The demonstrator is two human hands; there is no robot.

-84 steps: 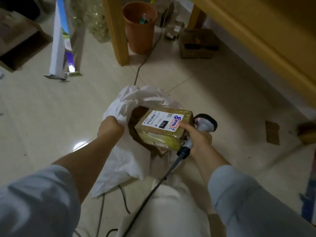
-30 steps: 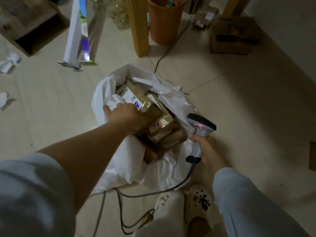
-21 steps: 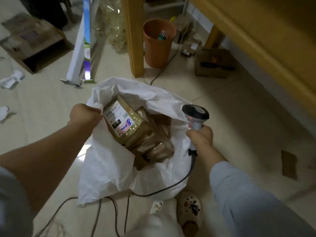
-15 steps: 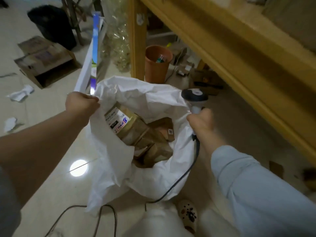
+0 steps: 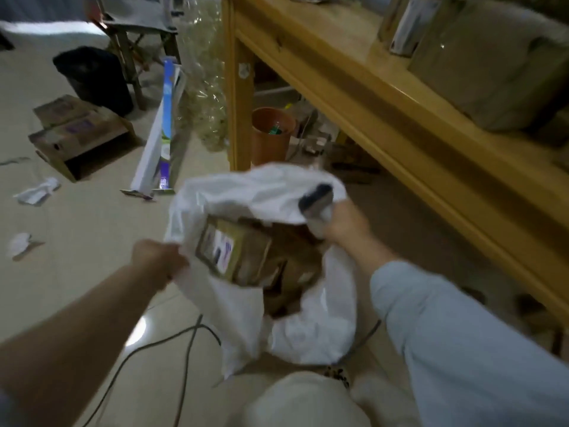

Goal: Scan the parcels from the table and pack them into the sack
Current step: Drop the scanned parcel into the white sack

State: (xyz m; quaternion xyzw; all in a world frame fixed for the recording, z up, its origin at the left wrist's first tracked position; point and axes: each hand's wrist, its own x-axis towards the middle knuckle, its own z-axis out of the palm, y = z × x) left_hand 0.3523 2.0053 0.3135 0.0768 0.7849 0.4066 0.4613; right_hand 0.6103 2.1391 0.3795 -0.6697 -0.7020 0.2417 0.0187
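A white sack point(image 5: 311, 331) stands open on the floor in front of me. Inside it lie several brown taped parcels; the top parcel point(image 5: 234, 257) shows a white label with blue writing. My left hand point(image 5: 158, 261) grips the sack's left rim. My right hand point(image 5: 343, 221) holds the grey barcode scanner point(image 5: 317, 201) by its handle and is pressed against the sack's right rim. More brown parcels point(image 5: 492, 63) rest on the wooden table point(image 5: 385, 97) at the upper right.
An orange bucket point(image 5: 271, 135) stands under the table beside its leg point(image 5: 238, 97). A tall white and blue box point(image 5: 160, 134), an open cardboard box point(image 5: 77, 134) and paper scraps lie on the floor to the left. Cables point(image 5: 184, 343) trail near my feet.
The labelled parcel went from my right hand into the sack. My left hand moved from inside the sack to its left rim. My view has lifted, so the tabletop shows.
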